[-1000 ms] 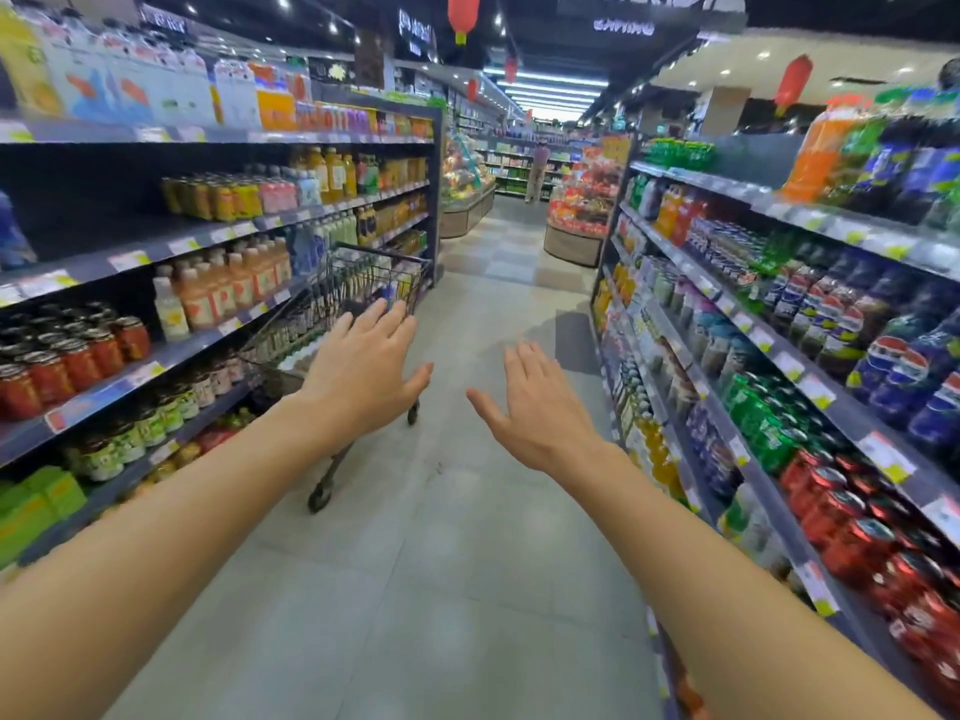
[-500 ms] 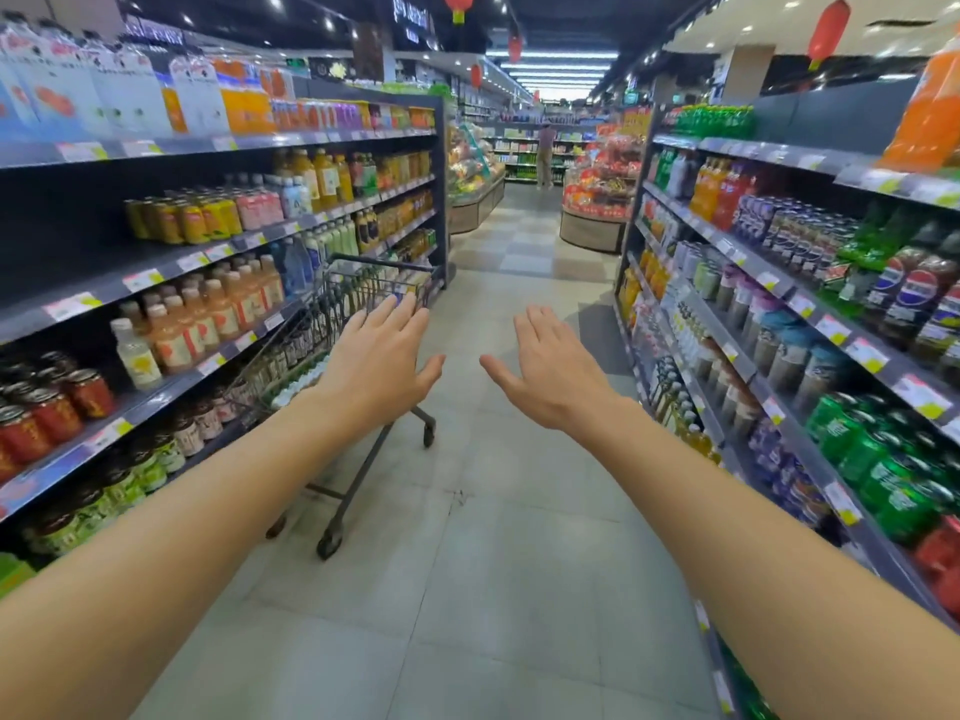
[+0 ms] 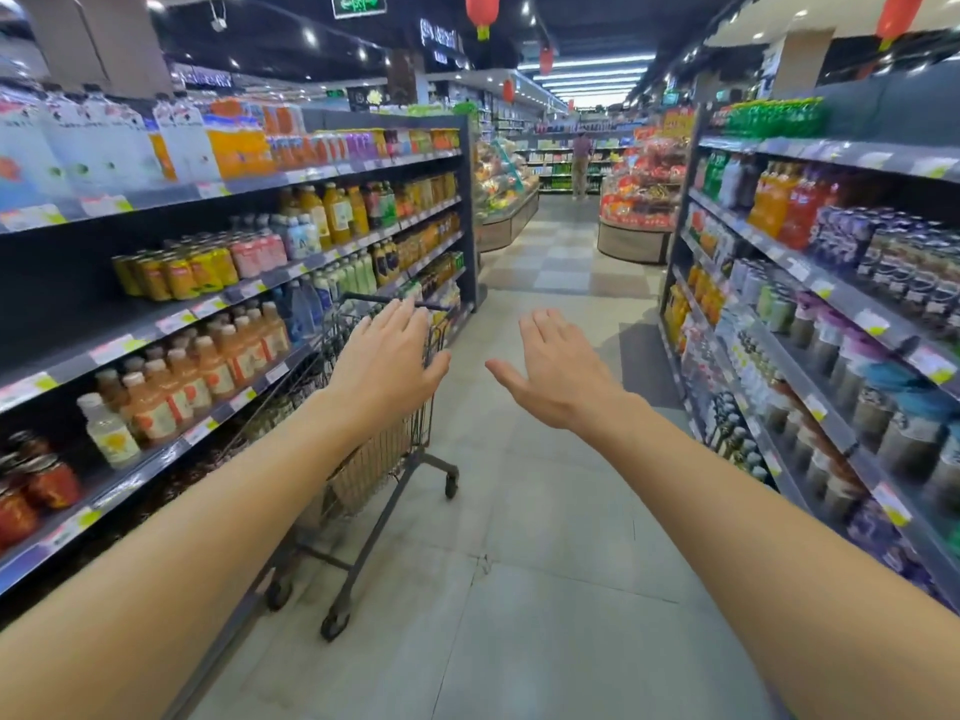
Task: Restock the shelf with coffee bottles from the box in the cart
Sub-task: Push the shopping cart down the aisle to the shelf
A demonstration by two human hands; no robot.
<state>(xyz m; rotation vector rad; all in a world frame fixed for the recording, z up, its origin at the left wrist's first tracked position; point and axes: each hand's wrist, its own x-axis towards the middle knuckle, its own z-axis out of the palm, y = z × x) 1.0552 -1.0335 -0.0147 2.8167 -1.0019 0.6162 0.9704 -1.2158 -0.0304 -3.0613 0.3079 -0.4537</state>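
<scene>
Both hands, left hand and right hand, reach forward with fingers spread and empty, presumably toward the cart. The cart stands against the left shelf's edge, a cardboard box inside; no coffee bottles are discernible.

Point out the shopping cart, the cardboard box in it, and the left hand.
shopping cart (image 3: 387, 517): head view, dark frame bar under the basket.
cardboard box (image 3: 371, 467): head view, brown side seen through the basket mesh.
left hand (image 3: 387, 358): head view, back of the open hand.
</scene>
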